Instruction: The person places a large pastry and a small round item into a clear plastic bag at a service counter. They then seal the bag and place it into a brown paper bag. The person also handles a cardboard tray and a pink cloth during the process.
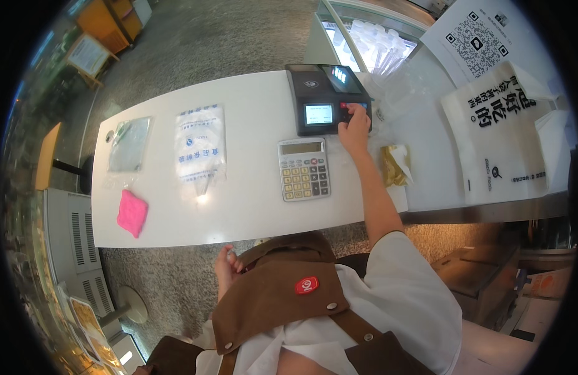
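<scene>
My right hand reaches over the white counter to a black payment terminal. Its fingertips are at the keypad on the terminal's lower right, and nothing is held. The terminal has a lit screen on its near face. A silver calculator with yellow and dark keys lies just before it. My left hand hangs below the counter's near edge, beside my brown apron. Its fingers are partly curled, and whether anything is in them is unclear.
Packs of clear plastic bags and a folded pink cloth lie on the left. Right of my forearm sit a gold tissue pack and printed paper bags. A lit display case stands beyond.
</scene>
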The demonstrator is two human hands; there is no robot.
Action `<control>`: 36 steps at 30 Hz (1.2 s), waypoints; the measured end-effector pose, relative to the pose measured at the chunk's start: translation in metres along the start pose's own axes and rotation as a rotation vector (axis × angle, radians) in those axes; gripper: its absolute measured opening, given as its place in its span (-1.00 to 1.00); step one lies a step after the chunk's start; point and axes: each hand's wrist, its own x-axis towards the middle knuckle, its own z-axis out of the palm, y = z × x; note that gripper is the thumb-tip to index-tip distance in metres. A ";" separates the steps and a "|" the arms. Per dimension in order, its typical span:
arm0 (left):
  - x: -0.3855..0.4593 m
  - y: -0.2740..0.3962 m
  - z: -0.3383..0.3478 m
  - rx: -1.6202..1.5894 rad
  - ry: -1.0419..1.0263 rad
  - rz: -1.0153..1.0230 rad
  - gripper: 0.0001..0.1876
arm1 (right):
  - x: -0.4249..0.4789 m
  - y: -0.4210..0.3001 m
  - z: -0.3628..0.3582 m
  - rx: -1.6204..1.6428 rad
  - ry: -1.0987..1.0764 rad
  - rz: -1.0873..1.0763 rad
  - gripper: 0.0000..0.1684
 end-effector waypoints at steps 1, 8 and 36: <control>0.001 0.000 0.003 0.009 -0.004 -0.001 -0.78 | 0.001 0.006 0.002 0.092 0.025 0.023 -0.55; 0.003 0.002 0.010 -0.016 -0.008 0.007 -0.81 | -0.002 0.001 0.003 0.184 0.142 -0.025 -0.61; 0.034 -0.041 -0.038 -0.189 -0.055 0.030 -0.77 | -0.027 0.052 -0.013 0.021 0.065 0.232 -0.45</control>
